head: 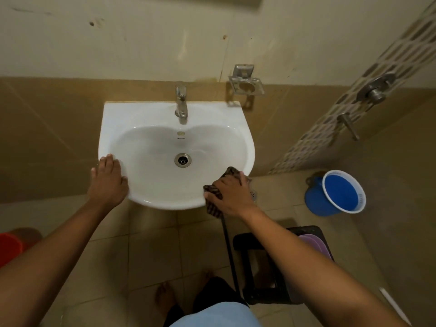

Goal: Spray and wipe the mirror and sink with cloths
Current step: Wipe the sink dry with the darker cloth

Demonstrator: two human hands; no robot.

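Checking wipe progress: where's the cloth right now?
In the head view, the dark checked cloth is under the right hand, pressed on the sink's front-right rim, below and right of the drain.

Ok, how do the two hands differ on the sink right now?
The left hand rests bare and flat on the white sink's front-left rim; the right hand presses a dark checked cloth against the front-right rim. The left fingers lie straight; the right fingers curl over the cloth. Both sit on the sink's near edge.
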